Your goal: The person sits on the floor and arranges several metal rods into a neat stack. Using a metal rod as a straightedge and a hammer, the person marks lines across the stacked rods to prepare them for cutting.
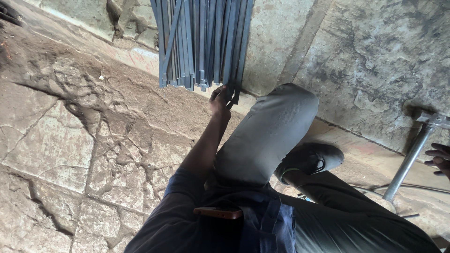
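The floor [70, 140] is rough, cracked stone or hardened earth, brown and dusty, broken into irregular slabs with deep seams between them. A low pale concrete wall [375, 61] rises along the far side, stained and pitted, meeting the floor at a narrow ledge.

A bundle of grey-blue metal strips [201, 42] leans upright against that wall, their lower ends resting at the ledge. The left hand [220, 99] reaches forward past the raised knee [286, 107] and pinches the lower end of one or two strips at the right edge of the bundle, fingers curled round them.

At the far right edge of the view, fingers [439, 159] sit just beside a slanted silver metal pipe [410, 159] with a fitting at its top; they appear to be the right hand, loosely curled, and whether they grip anything cannot be told. A dark shoe [314, 159] rests on the floor near the pipe. A reddish-brown phone [219, 213] pokes from a pocket of the dark blue garment.
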